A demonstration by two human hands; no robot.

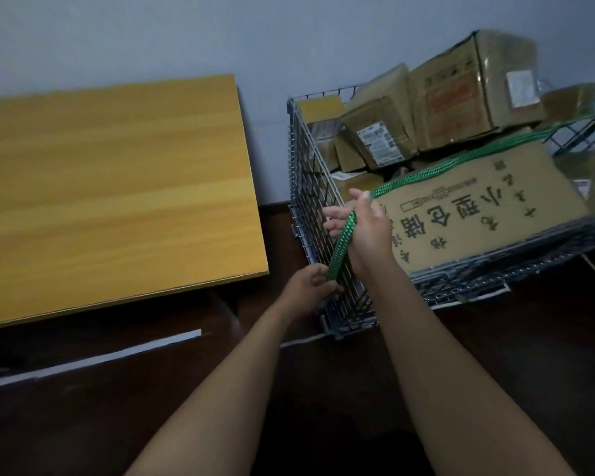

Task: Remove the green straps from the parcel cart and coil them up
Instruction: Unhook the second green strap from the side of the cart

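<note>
One taut-seeming strap (340, 249), left grip (308, 287) to right grip (364, 225)

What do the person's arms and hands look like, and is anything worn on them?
The left forearm and the right forearm are bare, with no sleeves in view. The left hand and the right hand wear no gloves; no watch, bracelet or ring is visible.
</note>
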